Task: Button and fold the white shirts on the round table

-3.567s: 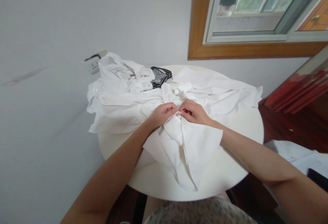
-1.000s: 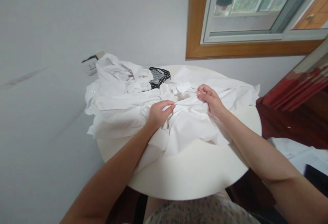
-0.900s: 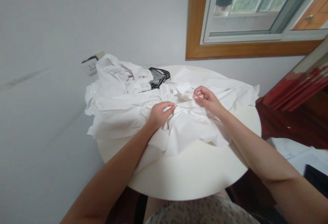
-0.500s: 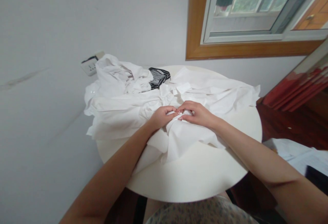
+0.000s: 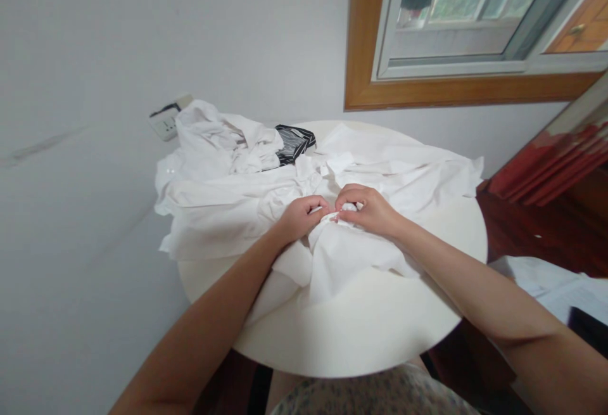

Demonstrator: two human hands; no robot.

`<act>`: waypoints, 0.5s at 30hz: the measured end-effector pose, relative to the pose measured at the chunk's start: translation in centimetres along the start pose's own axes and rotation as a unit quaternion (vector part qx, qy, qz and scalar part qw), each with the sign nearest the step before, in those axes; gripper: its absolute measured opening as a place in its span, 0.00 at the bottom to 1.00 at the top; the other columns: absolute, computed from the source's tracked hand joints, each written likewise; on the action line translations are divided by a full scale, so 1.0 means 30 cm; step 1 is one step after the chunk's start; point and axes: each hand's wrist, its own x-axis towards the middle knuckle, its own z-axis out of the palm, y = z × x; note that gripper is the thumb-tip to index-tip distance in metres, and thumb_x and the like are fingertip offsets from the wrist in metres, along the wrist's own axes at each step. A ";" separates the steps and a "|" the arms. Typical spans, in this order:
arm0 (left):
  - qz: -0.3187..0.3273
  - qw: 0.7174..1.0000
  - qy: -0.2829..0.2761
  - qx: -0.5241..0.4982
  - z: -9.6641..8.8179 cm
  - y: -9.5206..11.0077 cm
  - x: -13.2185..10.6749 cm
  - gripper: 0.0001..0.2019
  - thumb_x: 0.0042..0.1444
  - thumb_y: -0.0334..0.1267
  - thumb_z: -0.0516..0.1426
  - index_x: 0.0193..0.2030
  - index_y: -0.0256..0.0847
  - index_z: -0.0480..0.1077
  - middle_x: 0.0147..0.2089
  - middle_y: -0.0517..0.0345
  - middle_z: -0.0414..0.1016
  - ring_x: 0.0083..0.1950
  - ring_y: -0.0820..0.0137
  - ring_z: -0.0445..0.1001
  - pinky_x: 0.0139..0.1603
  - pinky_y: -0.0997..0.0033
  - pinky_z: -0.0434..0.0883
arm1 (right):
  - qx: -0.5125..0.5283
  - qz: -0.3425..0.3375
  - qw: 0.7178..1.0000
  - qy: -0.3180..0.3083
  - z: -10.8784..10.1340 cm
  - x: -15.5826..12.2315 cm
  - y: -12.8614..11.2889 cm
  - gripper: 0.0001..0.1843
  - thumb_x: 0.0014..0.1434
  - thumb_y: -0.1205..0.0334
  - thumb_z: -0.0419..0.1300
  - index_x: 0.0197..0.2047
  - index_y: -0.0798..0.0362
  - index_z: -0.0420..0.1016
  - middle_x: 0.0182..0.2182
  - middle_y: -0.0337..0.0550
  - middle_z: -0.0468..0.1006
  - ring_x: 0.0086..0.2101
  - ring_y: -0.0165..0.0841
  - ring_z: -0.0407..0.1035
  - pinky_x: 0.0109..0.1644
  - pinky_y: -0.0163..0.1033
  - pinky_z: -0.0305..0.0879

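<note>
A white garment (image 5: 361, 256) lies rumpled on a round white table (image 5: 361, 332). My left hand (image 5: 299, 218) and my right hand (image 5: 368, 209) meet at its middle, fingertips almost touching. Both are closed, each pinching a bunched fold of the white cloth. The part of the garment nearest me hangs down in loose folds toward the table's front. What lies under my fingers is hidden by the cloth.
More white clothing (image 5: 213, 174) is heaped at the table's back left, with a black-and-white striped item (image 5: 294, 141) behind it. A wall socket (image 5: 165, 123) sits on the grey wall. A wood-framed window (image 5: 456, 35) is at upper right; red-brown furniture (image 5: 546, 174) stands right.
My right hand has come back from farther up the garment to meet my left hand at the middle. The cloth's front part has been gathered in from the table's near edge.
</note>
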 end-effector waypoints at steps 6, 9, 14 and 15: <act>-0.059 0.963 0.170 -0.198 -0.027 -0.003 0.012 0.15 0.56 0.52 0.54 0.33 0.41 0.65 0.22 0.67 0.62 0.22 0.77 0.61 0.23 0.77 0.61 | 0.075 0.043 0.994 0.066 -0.034 0.006 -0.010 0.13 0.54 0.50 0.65 0.32 0.49 0.71 0.34 0.42 0.75 0.34 0.34 0.68 0.35 0.37 0.62; -0.060 0.922 0.202 -0.325 -0.111 0.008 0.016 0.15 0.60 0.52 0.51 0.30 0.43 0.60 0.17 0.71 0.50 0.16 0.78 0.51 0.18 0.78 0.53 | 0.204 0.131 0.966 0.089 -0.089 0.002 0.011 0.18 0.51 0.46 0.66 0.35 0.47 0.65 0.25 0.34 0.70 0.22 0.28 0.61 0.24 0.32 0.56; -0.050 0.890 0.160 -0.424 -0.244 0.010 -0.009 0.19 0.65 0.52 0.45 0.26 0.44 0.61 0.13 0.70 0.40 0.14 0.77 0.41 0.15 0.77 0.46 | 0.329 0.201 0.922 0.023 -0.211 -0.031 0.027 0.26 0.42 0.40 0.69 0.34 0.49 0.66 0.20 0.33 0.68 0.17 0.27 0.58 0.19 0.32 0.53; -0.051 0.893 0.150 -0.422 -0.248 0.008 -0.015 0.20 0.64 0.53 0.45 0.27 0.44 0.62 0.13 0.70 0.40 0.13 0.77 0.41 0.15 0.77 0.46 | 0.332 0.205 0.921 -0.020 -0.225 -0.037 0.023 0.26 0.41 0.40 0.69 0.33 0.50 0.68 0.20 0.34 0.69 0.18 0.27 0.59 0.20 0.32 0.55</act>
